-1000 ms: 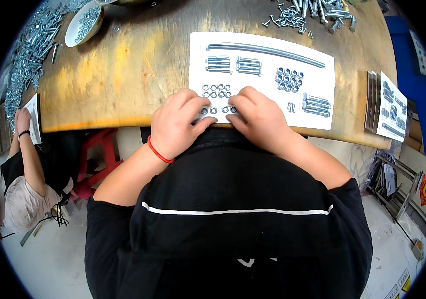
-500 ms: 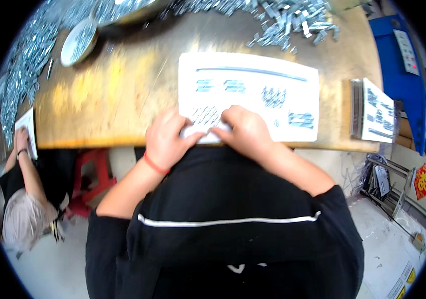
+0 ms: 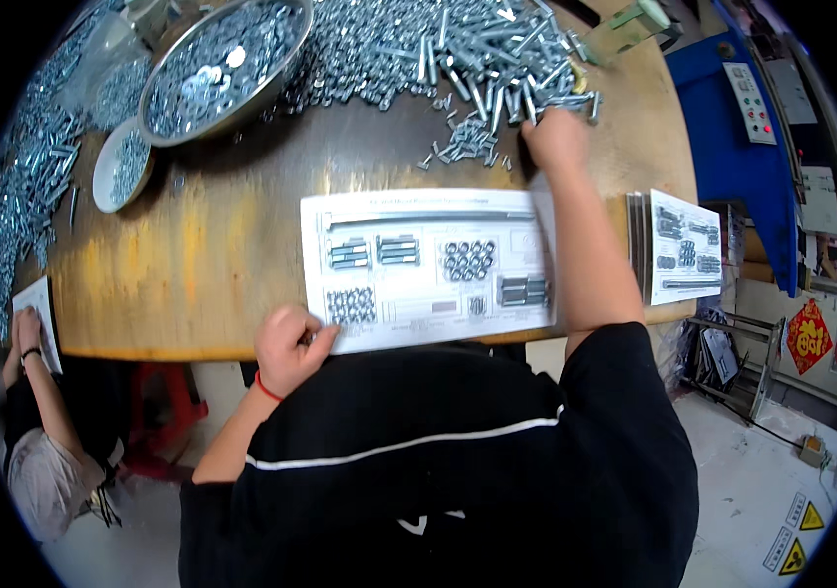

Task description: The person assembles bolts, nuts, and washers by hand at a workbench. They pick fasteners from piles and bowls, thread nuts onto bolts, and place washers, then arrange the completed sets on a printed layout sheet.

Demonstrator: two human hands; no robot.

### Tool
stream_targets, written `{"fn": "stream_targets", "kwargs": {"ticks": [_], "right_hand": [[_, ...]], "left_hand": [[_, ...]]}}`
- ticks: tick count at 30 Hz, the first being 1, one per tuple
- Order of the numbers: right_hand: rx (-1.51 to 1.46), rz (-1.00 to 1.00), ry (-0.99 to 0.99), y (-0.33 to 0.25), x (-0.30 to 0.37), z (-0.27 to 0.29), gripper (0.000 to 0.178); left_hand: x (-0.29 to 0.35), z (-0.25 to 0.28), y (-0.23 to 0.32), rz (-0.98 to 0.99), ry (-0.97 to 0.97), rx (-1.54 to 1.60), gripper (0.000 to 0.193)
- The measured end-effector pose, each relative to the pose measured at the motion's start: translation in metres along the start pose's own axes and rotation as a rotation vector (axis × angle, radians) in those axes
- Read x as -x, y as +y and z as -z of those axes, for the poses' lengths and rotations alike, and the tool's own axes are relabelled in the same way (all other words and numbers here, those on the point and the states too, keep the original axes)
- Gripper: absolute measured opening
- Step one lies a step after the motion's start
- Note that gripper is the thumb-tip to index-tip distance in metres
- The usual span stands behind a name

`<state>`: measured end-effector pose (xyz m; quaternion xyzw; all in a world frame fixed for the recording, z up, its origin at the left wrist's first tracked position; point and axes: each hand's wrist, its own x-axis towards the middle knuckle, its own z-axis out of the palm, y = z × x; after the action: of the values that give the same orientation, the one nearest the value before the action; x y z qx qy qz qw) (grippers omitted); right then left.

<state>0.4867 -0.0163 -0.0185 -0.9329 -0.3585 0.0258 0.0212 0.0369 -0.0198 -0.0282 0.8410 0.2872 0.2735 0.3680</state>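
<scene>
A white printed card (image 3: 428, 284) with pictures of bolts and nuts lies along the table's front edge. My left hand (image 3: 291, 345) is closed at the card's lower left corner, its curled fingers and thumb against the edge. Stretched out over the card's right side, my right hand (image 3: 557, 142) touches the near edge of a heap of long silver bolts (image 3: 477, 83). Its fingers look pressed together; the tips are partly hidden among the bolts, so what they hold is unclear. Several short bolts (image 3: 467, 140) lie just left of it.
A metal bowl (image 3: 168, 127) of washers and a small white bowl (image 3: 105, 191) of small parts stand at the back left. Stacked cards (image 3: 683, 250) are at the right. At the far left a co-worker's hands (image 3: 26, 328) rest on another card. A blue machine (image 3: 746, 157) stands beyond.
My right hand has left the card's lower edge and reached forward to the bolts. My left hand has shifted to the card's corner. The view now takes in more of the table's back.
</scene>
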Motion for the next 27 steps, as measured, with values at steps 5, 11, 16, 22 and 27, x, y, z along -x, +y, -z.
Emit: {"fn": "stream_targets", "kwargs": {"ticks": [5, 11, 16, 22, 27], "right_hand": [[-0.418, 0.086, 0.326, 0.022, 0.016, 0.011, 0.032], [-1.213, 0.302, 0.276, -0.001, 0.12, 0.045, 0.016], [-0.647, 0.913, -0.116, -0.041, 0.213, 0.029, 0.024], [-0.548, 0.907, -0.195, -0.05, 0.238, 0.006, 0.02], [-0.586, 0.901, -0.147, -0.049, 0.243, 0.0, 0.013]], "left_hand": [[0.001, -0.001, 0.007, 0.077, 0.041, 0.056, 0.024], [0.001, -0.003, 0.007, 0.109, 0.106, 0.086, 0.022], [0.0, -0.003, 0.009, 0.132, 0.126, 0.12, 0.024], [0.006, 0.005, 0.009, 0.118, 0.182, 0.144, 0.025], [0.014, 0.015, 0.003, 0.14, 0.246, 0.132, 0.025]]}}
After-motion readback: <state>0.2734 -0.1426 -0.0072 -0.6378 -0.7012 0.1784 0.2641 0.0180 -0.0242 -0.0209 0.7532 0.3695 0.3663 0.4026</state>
